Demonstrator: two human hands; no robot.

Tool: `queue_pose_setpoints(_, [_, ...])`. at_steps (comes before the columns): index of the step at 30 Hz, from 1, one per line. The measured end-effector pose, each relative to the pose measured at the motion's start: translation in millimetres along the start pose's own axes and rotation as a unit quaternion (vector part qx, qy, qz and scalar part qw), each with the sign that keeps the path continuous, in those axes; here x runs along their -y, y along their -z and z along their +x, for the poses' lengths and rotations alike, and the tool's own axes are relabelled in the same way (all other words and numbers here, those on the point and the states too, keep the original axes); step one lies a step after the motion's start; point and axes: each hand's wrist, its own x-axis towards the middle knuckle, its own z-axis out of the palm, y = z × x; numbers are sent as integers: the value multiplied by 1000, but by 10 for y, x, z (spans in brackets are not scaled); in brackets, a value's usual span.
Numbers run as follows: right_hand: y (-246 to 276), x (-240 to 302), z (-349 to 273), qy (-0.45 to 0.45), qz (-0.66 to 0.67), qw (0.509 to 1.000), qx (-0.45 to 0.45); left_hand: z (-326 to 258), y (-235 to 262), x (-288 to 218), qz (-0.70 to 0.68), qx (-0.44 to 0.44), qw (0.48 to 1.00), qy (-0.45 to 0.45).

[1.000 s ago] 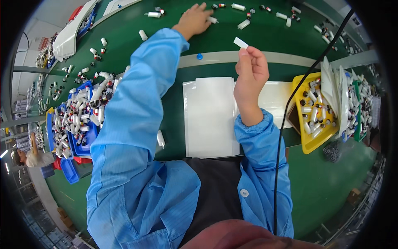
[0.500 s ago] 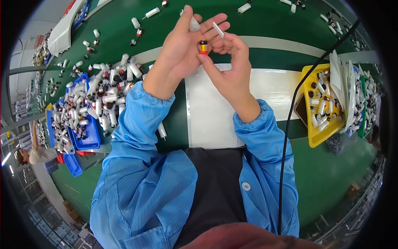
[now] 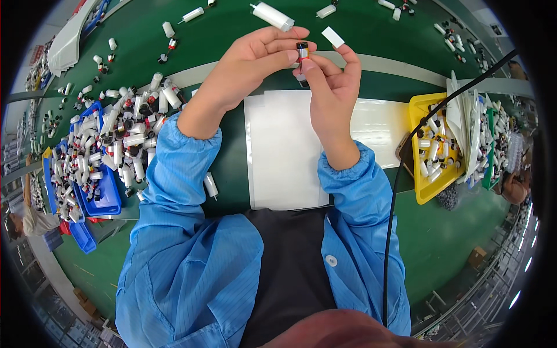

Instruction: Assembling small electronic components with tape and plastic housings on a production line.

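Head view. Work is at the far side of the desk [image 3: 232, 145], hands raised over it and meeting just beyond the white sheet [image 3: 284, 156].

Left hand [image 3: 249, 61]: palm half curled, thumb and fingertips closed on a small banded cylinder [image 3: 303, 51] with a black top and a red, white and yellow body. A larger white cylinder [image 3: 272, 16] lies tilted at the fingers of this hand; its near end meets them, but how firmly it is gripped cannot be told.

Right hand [image 3: 332, 81]: thumb bent in against the lower end of the banded cylinder, forefinger raised apart with a white slip [image 3: 332, 37] at its tip. Whether the slip clings or is pinched: not clear. A grey-clear end shows beneath the thumb; its join to the banded piece is hidden.

Step in hand, as judged: steadying and turning the banded cylinder between both hands, slip kept clear. The next move calls for a firm left pinch, freeing the right thumb, and care that the slip does not fold.

Nearby: pile of cylinders [image 3: 134, 139] at left, yellow tray [image 3: 426, 188] at right.
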Motion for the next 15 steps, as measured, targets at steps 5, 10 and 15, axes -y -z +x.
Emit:
queue_pose_setpoints(5, [-37, -15, 14, 16, -13, 1000, 5, -4, 44, -5, 30, -22, 999, -18])
queue_pose_setpoints(10, [58, -37, 93, 115, -44, 992, -29, 8, 16, -48, 31, -57, 998, -9])
queue_pose_setpoints(15, [129, 145, 100, 32, -3, 999, 37, -2, 6, -13, 63, -59, 996, -12])
